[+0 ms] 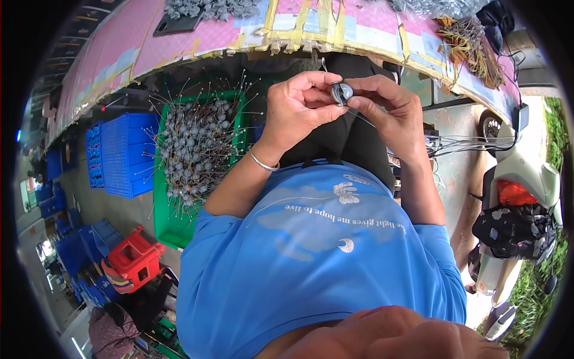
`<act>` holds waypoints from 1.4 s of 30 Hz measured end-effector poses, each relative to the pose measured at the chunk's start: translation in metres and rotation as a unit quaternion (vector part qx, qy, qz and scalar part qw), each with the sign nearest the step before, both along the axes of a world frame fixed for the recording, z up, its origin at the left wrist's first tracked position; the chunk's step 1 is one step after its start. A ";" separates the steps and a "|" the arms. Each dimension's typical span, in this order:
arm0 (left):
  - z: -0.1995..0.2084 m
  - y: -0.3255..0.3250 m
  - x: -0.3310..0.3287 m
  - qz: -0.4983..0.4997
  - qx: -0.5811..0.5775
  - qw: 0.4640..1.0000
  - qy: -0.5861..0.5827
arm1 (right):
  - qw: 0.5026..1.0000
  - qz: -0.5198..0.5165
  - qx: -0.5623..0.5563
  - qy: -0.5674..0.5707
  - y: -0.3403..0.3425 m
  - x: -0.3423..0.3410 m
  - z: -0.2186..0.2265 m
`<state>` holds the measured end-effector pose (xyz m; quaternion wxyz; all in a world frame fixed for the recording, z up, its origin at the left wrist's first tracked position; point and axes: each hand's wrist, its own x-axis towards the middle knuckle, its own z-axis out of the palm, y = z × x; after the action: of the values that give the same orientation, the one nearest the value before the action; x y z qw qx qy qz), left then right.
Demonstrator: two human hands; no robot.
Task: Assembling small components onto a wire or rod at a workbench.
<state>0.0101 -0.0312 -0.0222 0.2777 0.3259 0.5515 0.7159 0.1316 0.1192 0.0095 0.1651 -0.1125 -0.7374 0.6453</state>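
Note:
Between my two hands, above my lap, is a small grey round part [342, 91] with a dark gap in its side. My left hand [296, 106] pinches it between thumb and forefinger from the left, and a metal bangle circles that wrist. The thumb and fingers of my right hand [390, 106] close on its other side. A thin wire shows just below my right thumb; whether it joins the part I cannot tell. To the left of my left arm, a green crate [169, 234] holds a heap of similar grey balls [197, 146] with thin stems sticking out.
Ahead is a pink-topped workbench [224, 37] with a taped, ragged edge, carrying a pile of grey pieces [209, 8] and a bundle of brown wires [475, 51]. Blue crates [128, 155] and a red plastic stool [133, 258] stand left. A scooter [526, 161] is parked right.

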 end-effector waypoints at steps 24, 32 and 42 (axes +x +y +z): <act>-0.003 0.011 0.006 -0.028 0.005 0.998 0.051 | 0.983 0.037 -0.180 0.021 0.016 -0.001 -0.029; 0.002 0.014 0.015 -0.024 0.006 0.999 0.024 | 0.920 0.068 -0.382 0.056 0.009 -0.011 -0.036; -0.017 0.012 0.007 0.095 0.037 0.988 0.116 | 0.958 -0.062 -0.241 0.142 -0.001 -0.019 -0.042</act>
<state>0.0173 -0.0191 -0.0389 0.1304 0.3630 0.5816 0.7162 0.1123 0.1185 -0.0322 0.2758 -0.1014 -0.5206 0.8016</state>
